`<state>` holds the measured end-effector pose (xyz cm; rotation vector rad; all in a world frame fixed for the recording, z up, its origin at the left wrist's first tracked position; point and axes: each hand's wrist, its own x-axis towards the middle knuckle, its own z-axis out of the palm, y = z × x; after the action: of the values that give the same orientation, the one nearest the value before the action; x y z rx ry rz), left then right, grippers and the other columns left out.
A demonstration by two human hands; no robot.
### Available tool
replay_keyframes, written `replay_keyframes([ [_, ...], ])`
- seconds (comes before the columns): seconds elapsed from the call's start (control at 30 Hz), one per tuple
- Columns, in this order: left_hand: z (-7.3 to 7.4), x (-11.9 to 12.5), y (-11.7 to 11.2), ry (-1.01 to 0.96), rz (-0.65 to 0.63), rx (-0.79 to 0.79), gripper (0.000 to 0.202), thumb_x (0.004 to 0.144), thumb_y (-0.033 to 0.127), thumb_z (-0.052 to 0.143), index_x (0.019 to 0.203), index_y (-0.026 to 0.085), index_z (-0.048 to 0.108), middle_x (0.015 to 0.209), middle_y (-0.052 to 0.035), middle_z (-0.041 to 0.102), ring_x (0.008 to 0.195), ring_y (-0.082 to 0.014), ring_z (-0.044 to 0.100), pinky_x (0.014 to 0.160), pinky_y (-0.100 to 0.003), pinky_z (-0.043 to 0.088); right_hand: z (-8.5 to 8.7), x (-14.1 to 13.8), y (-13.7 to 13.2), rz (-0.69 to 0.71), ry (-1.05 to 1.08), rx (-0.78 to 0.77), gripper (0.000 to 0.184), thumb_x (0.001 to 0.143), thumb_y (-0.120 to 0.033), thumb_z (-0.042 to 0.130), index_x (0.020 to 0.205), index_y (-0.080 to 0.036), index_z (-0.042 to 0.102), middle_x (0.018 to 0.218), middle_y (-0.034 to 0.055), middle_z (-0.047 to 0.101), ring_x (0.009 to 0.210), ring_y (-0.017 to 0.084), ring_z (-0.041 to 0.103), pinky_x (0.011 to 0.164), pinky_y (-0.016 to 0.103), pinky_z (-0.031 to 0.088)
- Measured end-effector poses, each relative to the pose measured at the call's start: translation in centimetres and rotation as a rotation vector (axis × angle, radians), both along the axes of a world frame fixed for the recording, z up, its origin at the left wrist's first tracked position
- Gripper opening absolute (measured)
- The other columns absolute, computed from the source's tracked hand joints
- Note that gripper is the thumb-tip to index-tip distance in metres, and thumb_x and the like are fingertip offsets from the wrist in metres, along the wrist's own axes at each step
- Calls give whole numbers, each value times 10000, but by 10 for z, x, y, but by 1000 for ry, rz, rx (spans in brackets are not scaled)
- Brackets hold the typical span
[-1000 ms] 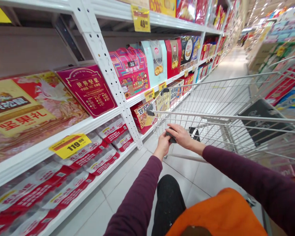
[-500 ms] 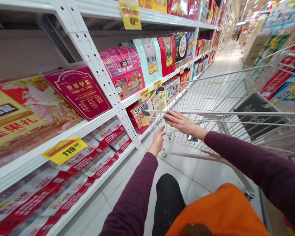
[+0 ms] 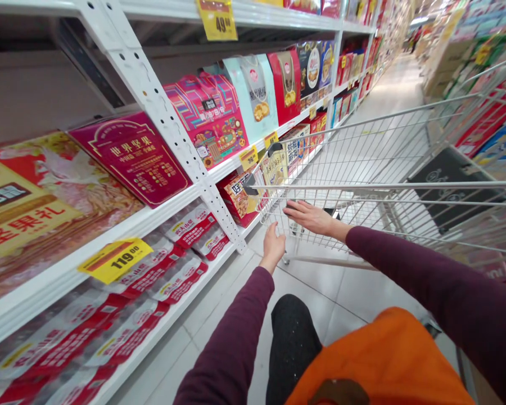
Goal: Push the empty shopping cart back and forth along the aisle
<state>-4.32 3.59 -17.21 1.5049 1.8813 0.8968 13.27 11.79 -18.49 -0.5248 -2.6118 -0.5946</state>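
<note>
1. For the left hand [image 3: 274, 247]: reached forward and tipped upward from a purple sleeve [image 3: 231, 337], with fingers loosely bent and index finger raised.
2. For the right hand [image 3: 312, 218]: extended inward from the right, palm facing down; pointed toward the left hand, with a narrow gap between; laid fingers nearly straight and close together.
3. For the small dark object [image 3: 292, 207]: lay at the right fingertips, mostly hidden; could not be told whether pinched from beneath.
4. For the shopping cart [image 3: 375, 185]: stood just beyond the right hand; could not be judged whether touching; ended, toward the shelving, in a dark corner cap [image 3: 250, 184].
5. For the white shelving [image 3: 164, 118]: bounded the left side, with foot of upright near the left hand.
6. For the tiled floor [image 3: 219, 315]: lay open below the hands, between the lowest shelf edge and a dark-clad knee [image 3: 293, 349].
</note>
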Motion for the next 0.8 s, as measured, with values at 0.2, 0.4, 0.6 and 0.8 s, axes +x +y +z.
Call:
replay_keyframes([
  [0.2, 2, 11, -2, 81, -44, 6, 551, 705, 55, 477, 1253, 113, 494, 1344, -109, 514, 1262, -191, 448, 1086, -308, 305, 12, 12, 1, 7, 26, 20, 423, 871, -57, 390, 1275, -115, 499, 1369, 91, 479, 1358, 230, 273, 1101, 439, 303],
  [0.4, 0, 16, -4, 133, -68, 32, 559, 692, 57, 493, 1246, 130, 500, 1346, -97, 514, 1265, -188, 445, 1092, -311, 300, -45, 20, -4, 26, -70, -85, 378, 825, -31, 435, 1161, -112, 588, 1320, 112, 523, 1294, 236, 384, 1063, 422, 355],
  [0.6, 2, 18, -5, 114, -79, 59, 560, 680, 55, 498, 1234, 132, 512, 1331, -105, 528, 1255, -199, 456, 1096, -331, 296, -1, 30, -9, -21, 58, -39, 436, 848, -34, 407, 1260, -126, 516, 1386, 97, 456, 1367, 240, 248, 1093, 446, 307],
  [0.8, 4, 30, -6, 103, -85, 50, 551, 679, 54, 505, 1223, 142, 518, 1330, -101, 529, 1260, -200, 451, 1096, -332, 294, 9, 47, -16, -37, 96, -15, 445, 878, -50, 381, 1296, -157, 487, 1377, 68, 474, 1369, 222, 248, 1103, 446, 295],
])
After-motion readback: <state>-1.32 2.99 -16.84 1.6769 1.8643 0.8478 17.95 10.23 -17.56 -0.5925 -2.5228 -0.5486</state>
